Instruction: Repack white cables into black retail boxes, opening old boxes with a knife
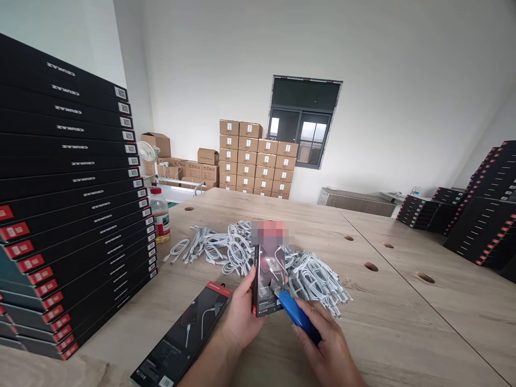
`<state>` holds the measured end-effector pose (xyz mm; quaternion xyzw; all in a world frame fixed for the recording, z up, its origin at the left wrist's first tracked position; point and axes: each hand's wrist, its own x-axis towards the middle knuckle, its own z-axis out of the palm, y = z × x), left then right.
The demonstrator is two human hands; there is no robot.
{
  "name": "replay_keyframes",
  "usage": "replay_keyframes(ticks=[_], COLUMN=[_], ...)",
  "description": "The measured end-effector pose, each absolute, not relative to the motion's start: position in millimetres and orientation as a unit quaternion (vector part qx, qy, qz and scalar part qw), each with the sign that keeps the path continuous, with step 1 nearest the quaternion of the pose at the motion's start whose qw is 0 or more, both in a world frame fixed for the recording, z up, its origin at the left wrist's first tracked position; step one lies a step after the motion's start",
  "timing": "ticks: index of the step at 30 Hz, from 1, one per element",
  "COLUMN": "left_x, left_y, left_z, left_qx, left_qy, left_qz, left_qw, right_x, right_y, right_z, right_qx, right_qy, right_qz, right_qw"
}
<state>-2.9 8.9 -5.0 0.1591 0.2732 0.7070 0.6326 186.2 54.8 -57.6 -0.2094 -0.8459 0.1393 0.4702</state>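
Note:
A black and red cable box (266,269) stands tilted up in my left hand (241,317), whose fingers are wrapped round its lower left side. My right hand (324,338) is closed on a blue-handled tool (300,316), with its tip against the lower right front of the box. The top of the box is blurred. Behind it lie bundles of coiled white cables (242,247), spread to both sides. Another black box (185,333) with a red top end lies flat on the table, left of my left forearm.
Tall stacks of black boxes (80,188) rise at the left, beside a bottle with a red cap (161,217). More black boxes (479,215) stand at the far right. The wooden table (387,322) has round holes. Brown cartons (250,158) are piled beyond it.

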Motion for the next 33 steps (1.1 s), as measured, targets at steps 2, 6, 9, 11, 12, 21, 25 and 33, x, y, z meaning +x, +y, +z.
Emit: replay_keyframes(ticks=[2, 6, 9, 11, 12, 21, 25, 33], left_x=[-2, -1, 0, 3, 6, 28, 24, 21], left_y=[9, 9, 11, 12, 12, 8, 5, -1], left_z=[-4, -8, -14, -18, -20, -21, -23, -20], left_qx=[0.158, 0.164, 0.189, 0.201, 0.202, 0.183, 0.18, 0.185], left_qy=[0.27, 0.264, 0.248, 0.243, 0.247, 0.28, 0.326, 0.397], left_qz=[0.705, 0.705, 0.707, 0.699, 0.69, 0.62, 0.573, 0.495], left_qw=[0.637, 0.637, 0.635, 0.642, 0.65, 0.709, 0.73, 0.75], right_x=[186, 185, 182, 181, 180, 195, 201, 215], right_y=[55, 55, 54, 54, 55, 74, 76, 81], right_z=[-57, -58, -61, -62, -63, -58, -55, -46], right_qx=[-0.208, -0.21, -0.216, -0.227, -0.24, -0.353, -0.359, -0.327], right_qy=[-0.844, -0.841, -0.837, -0.831, -0.823, -0.744, -0.75, -0.792], right_qz=[0.138, 0.138, 0.138, 0.139, 0.14, 0.105, 0.081, -0.033], right_qw=[0.474, 0.479, 0.484, 0.489, 0.496, 0.557, 0.55, 0.514])
